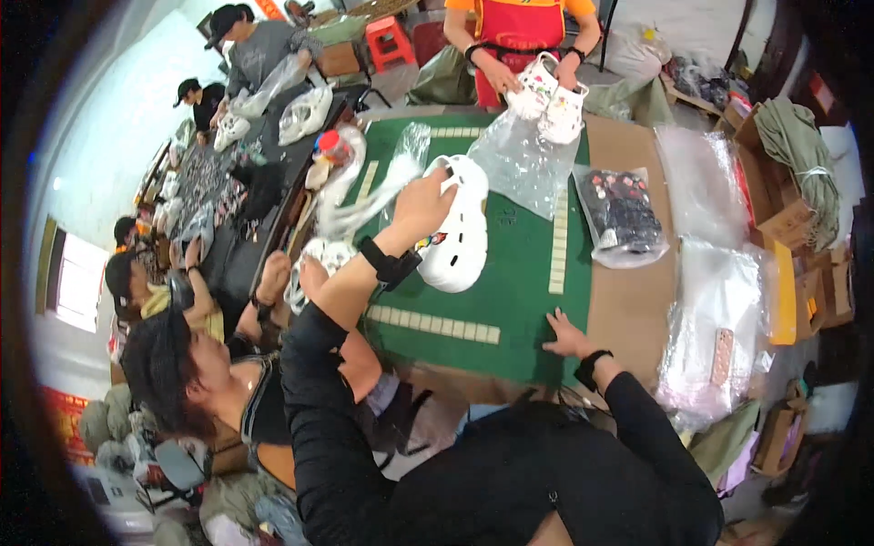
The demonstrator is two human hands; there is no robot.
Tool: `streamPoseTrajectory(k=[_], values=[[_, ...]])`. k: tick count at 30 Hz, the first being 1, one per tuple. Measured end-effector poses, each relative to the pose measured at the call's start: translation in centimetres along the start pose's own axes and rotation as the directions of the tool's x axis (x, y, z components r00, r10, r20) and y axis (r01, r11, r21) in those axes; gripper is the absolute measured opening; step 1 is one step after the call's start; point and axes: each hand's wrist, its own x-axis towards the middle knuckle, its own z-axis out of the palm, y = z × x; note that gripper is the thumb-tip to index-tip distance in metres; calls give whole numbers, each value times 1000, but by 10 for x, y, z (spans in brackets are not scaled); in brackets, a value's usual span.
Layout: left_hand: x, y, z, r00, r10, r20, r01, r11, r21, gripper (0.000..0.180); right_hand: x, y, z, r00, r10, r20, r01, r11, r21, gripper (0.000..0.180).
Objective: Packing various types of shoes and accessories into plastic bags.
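My left hand reaches across the green table and curls its fingers on the near upper edge of a pair of white clogs. Dark slots show in the clogs, and a few coloured charms sit beside my wrist. The undersides of my left fingers are hidden. Lower right, my right hand rests on the green surface, fingers spread and holding nothing. Across the table, another person's hands hold white clogs with charms above a clear plastic bag.
Rows of cream tiles edge the green surface. A bagged dark pair lies on brown cardboard at right, beside stacked clear bags and a phone. Close on my left, a co-worker handles white clogs. A red-lidded jar stands far left.
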Motion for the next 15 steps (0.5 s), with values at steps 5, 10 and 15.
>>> streamPoseTrajectory(k=[5,10,15], values=[[-54,69,17,964,231,130,-233,973,-4,24,-8,15,-21,975,118,-188,-2,851,525,77],[-75,114,14,932,356,66,-360,930,73,20,-49,24,-43,799,290,-526,287,585,759,61],[-104,120,16,825,565,36,-562,811,162,16,-89,43,-59,636,418,-649,169,745,645,60]])
